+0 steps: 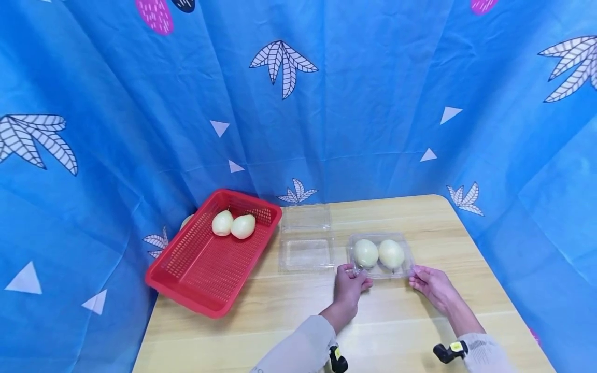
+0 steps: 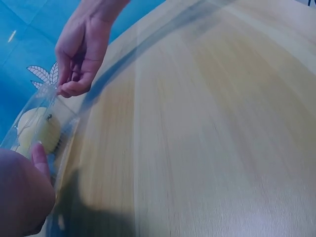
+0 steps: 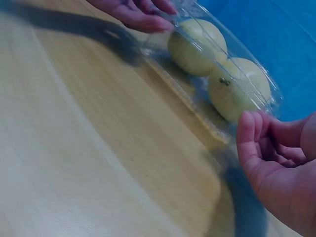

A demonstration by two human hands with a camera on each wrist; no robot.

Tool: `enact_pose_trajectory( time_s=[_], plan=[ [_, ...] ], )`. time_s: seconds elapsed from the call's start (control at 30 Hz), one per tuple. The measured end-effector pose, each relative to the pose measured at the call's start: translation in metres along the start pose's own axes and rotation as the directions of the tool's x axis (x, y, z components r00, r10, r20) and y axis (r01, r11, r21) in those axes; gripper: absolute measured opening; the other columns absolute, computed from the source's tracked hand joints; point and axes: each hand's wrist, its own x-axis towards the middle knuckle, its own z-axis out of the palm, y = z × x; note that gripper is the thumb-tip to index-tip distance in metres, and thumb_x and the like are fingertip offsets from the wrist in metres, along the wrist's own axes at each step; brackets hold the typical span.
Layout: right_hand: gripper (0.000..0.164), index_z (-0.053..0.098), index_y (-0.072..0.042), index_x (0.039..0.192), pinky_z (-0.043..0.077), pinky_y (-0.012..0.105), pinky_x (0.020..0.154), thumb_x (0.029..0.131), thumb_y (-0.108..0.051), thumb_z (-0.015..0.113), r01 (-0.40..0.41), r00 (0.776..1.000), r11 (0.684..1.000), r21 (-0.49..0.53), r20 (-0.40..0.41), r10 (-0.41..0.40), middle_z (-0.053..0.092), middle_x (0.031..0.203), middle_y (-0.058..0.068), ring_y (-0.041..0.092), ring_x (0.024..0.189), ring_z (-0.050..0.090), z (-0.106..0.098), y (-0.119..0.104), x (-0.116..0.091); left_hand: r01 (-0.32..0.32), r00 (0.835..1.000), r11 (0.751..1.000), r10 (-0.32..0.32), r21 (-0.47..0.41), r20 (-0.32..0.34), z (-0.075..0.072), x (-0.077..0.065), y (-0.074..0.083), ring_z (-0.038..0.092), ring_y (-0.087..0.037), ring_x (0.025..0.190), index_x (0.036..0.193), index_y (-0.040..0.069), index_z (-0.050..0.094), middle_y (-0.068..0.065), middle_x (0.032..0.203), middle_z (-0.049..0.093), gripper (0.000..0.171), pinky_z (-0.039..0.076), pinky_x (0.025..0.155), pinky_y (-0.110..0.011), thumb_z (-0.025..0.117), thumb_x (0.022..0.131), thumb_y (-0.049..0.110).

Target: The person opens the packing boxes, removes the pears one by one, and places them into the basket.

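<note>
Two pale yellow-green pears (image 1: pixel 366 253) lie side by side inside a clear plastic clamshell box (image 1: pixel 383 237) on the right half of the table. The clear lid covers them in the right wrist view. At the box's front left corner, my left hand (image 1: pixel 349 287) pinches the rim between thumb and fingers. My right hand (image 1: pixel 434 284) pinches the front right corner. In the right wrist view, the fingertips (image 3: pixel 249 118) of my right hand are at the lid's edge, close to a pear (image 3: pixel 239 89) with a short dark stem.
Left of the box lies a second clear clamshell box (image 1: pixel 307 251), opened flat with nothing in it. A red perforated basket (image 1: pixel 200 308) stands at the table's left, with two more pears (image 1: pixel 243 227) near its far end. Blue patterned curtain (image 1: pixel 364 103) surrounds the wooden table (image 1: pixel 261 336).
</note>
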Motion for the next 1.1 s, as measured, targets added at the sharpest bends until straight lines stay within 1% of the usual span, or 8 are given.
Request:
enact_pose_trajectory(
  time_s=[0.2, 0.27, 0.4, 0.57, 0.7, 0.87, 0.97, 1.1],
  plan=[
    [0.023, 0.067, -0.007, 0.106, 0.061, 0.018, 0.084, 0.110, -0.010, 0.045, 0.030, 0.998, 0.998, 0.062, -0.061, -0.026, 0.069, 0.093, -0.002, 0.007, 0.087, 0.067, 0.008, 0.007, -0.006, 0.034, 0.999, 0.998, -0.036, -0.056, -0.029, 0.006, 0.001, 0.000, 0.076, -0.026, 0.080, 0.126, -0.002, 0.047, -0.017, 0.101, 0.063, 0.041, 0.068, 0.081, -0.036, 0.072, 0.094, 0.007],
    [0.024, 0.067, -0.007, 0.105, 0.061, 0.018, 0.084, 0.110, -0.011, 0.044, 0.040, 0.997, 0.997, 0.071, -0.069, -0.035, 0.069, 0.092, -0.003, 0.006, 0.086, 0.067, 0.011, 0.009, -0.007, 0.029, 0.999, 0.998, -0.030, -0.048, -0.036, 0.008, 0.002, 0.002, 0.077, -0.027, 0.081, 0.127, -0.001, 0.047, -0.018, 0.103, 0.062, 0.042, 0.068, 0.081, -0.036, 0.072, 0.095, 0.008],
    [0.025, 0.067, -0.006, 0.106, 0.061, 0.018, 0.085, 0.111, -0.010, 0.042, 0.041, 0.996, 0.996, 0.077, -0.084, -0.035, 0.069, 0.092, -0.002, 0.006, 0.087, 0.066, 0.019, 0.013, -0.009, 0.044, 0.997, 0.999, -0.045, -0.029, -0.060, 0.011, 0.002, 0.005, 0.078, -0.027, 0.085, 0.129, 0.000, 0.048, -0.018, 0.105, 0.063, 0.043, 0.068, 0.082, -0.036, 0.072, 0.094, 0.009],
    [0.023, 0.066, -0.007, 0.107, 0.061, 0.018, 0.086, 0.110, -0.009, 0.043, 0.038, 0.995, 0.996, 0.081, -0.100, -0.030, 0.069, 0.094, -0.002, 0.007, 0.088, 0.066, 0.027, 0.017, -0.011, 0.070, 0.993, 0.998, -0.070, -0.007, -0.093, 0.013, 0.002, 0.007, 0.077, -0.023, 0.086, 0.133, 0.002, 0.049, -0.016, 0.106, 0.066, 0.047, 0.067, 0.083, -0.033, 0.073, 0.094, 0.011],
    [0.021, 0.063, -0.003, 0.113, 0.061, 0.019, 0.086, 0.110, -0.009, 0.043, 0.033, 0.994, 0.999, 0.025, -0.108, -0.030, 0.069, 0.096, -0.001, 0.007, 0.089, 0.066, 0.031, 0.019, -0.013, 0.075, 0.992, 0.996, -0.079, -0.051, -0.101, 0.017, 0.003, 0.004, 0.077, -0.024, 0.084, 0.134, 0.001, 0.047, -0.017, 0.105, 0.066, 0.050, 0.067, 0.082, -0.034, 0.074, 0.092, 0.007],
    [0.022, 0.059, 0.004, 0.118, 0.062, 0.020, 0.087, 0.110, -0.009, 0.044, 0.030, 0.994, 0.998, -0.063, -0.103, -0.036, 0.068, 0.097, -0.001, 0.008, 0.088, 0.068, 0.043, 0.023, -0.011, 0.084, 0.993, 0.990, -0.092, -0.115, -0.069, 0.023, 0.004, -0.005, 0.077, -0.027, 0.084, 0.132, -0.002, 0.047, -0.020, 0.106, 0.068, 0.049, 0.068, 0.082, -0.038, 0.073, 0.092, 0.005],
    [0.023, 0.058, 0.008, 0.119, 0.062, 0.021, 0.087, 0.110, -0.008, 0.045, 0.034, 0.994, 0.995, -0.095, -0.096, -0.043, 0.067, 0.097, 0.000, 0.009, 0.088, 0.068, 0.050, 0.026, -0.008, 0.100, 0.993, 0.988, -0.106, -0.116, -0.049, 0.026, 0.006, -0.010, 0.077, -0.027, 0.086, 0.129, -0.002, 0.051, -0.020, 0.108, 0.069, 0.044, 0.067, 0.083, -0.038, 0.073, 0.092, 0.005],
    [0.024, 0.057, 0.011, 0.118, 0.063, 0.022, 0.087, 0.109, -0.005, 0.042, 0.038, 0.996, 0.989, -0.141, -0.080, -0.050, 0.067, 0.098, 0.002, 0.009, 0.088, 0.068, 0.056, 0.026, -0.007, 0.116, 0.992, 0.987, -0.120, -0.106, -0.026, 0.026, 0.007, -0.011, 0.077, -0.027, 0.086, 0.126, -0.002, 0.056, -0.018, 0.108, 0.071, 0.038, 0.067, 0.083, -0.038, 0.073, 0.092, 0.004]
  ],
)
